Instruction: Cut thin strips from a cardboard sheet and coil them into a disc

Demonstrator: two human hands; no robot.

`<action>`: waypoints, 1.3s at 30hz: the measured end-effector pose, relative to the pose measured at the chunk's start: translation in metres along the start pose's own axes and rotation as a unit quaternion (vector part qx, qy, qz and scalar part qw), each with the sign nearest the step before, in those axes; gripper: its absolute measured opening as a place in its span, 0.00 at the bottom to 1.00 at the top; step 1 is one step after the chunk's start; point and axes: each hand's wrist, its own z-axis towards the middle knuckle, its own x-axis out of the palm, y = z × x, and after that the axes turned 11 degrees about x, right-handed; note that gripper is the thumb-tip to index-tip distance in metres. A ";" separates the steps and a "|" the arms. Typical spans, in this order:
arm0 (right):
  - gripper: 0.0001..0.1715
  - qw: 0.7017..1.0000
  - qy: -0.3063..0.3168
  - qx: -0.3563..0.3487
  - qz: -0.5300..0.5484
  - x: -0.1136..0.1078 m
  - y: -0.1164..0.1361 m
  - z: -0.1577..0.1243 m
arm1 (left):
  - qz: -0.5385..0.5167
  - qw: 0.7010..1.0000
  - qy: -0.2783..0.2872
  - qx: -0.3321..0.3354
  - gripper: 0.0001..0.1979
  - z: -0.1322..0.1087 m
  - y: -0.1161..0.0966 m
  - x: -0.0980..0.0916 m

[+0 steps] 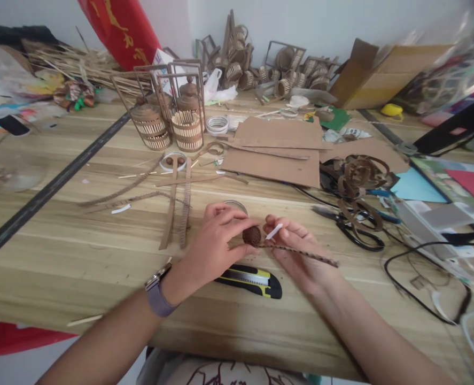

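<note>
My left hand point(215, 240) is closed in a pinch on a small brown rolled coil of corrugated cardboard strip point(251, 235). From the coil the loose strip's tail point(304, 253) runs off to the right, across my right hand point(296, 251). That hand is pinched too, gripping the strip beside the coil along with a small white sliver point(274, 231) at the fingertips. Both hands hover just above the wooden table point(60, 251), near its front edge. A black-and-yellow utility knife point(249, 279) lies directly beneath them.
Several cardboard strips point(175, 206) lie left of my hands. Flat cardboard sheets point(277, 152), curled strips point(360, 176) and black scissors point(351, 227) sit to the right. Small cardboard lantern models point(168, 120) stand behind. A black cable point(421, 299) loops at the right.
</note>
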 end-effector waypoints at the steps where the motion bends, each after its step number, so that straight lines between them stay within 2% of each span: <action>1: 0.15 1.000 0.001 0.005 0.001 0.000 0.000 0.000 | -0.001 1.000 -0.002 0.002 0.20 0.000 0.000 0.000; 6: 0.13 1.000 0.022 0.016 0.007 -0.001 -0.002 -0.001 | 0.001 1.000 -0.009 0.015 0.20 0.001 -0.001 0.001; 10: 0.14 1.000 0.019 0.013 -0.018 0.001 -0.003 -0.001 | -0.001 1.000 -0.001 0.006 0.21 0.001 -0.001 0.001; 19: 0.14 0.999 0.028 0.024 0.005 0.006 -0.003 -0.003 | -0.013 1.000 -0.003 0.001 0.23 0.001 -0.002 0.000; 24: 0.15 0.999 0.031 0.016 -0.017 0.005 -0.004 -0.002 | -0.017 1.000 0.015 -0.003 0.24 0.002 -0.004 -0.001; 32: 0.15 0.998 0.032 -0.009 -0.046 0.007 -0.007 -0.002 | -0.023 1.000 0.004 0.008 0.23 0.002 -0.005 0.000; 39: 0.15 0.996 -0.004 -0.046 -0.074 0.005 -0.011 0.000 | -0.020 1.000 -0.016 0.014 0.22 0.000 -0.006 0.004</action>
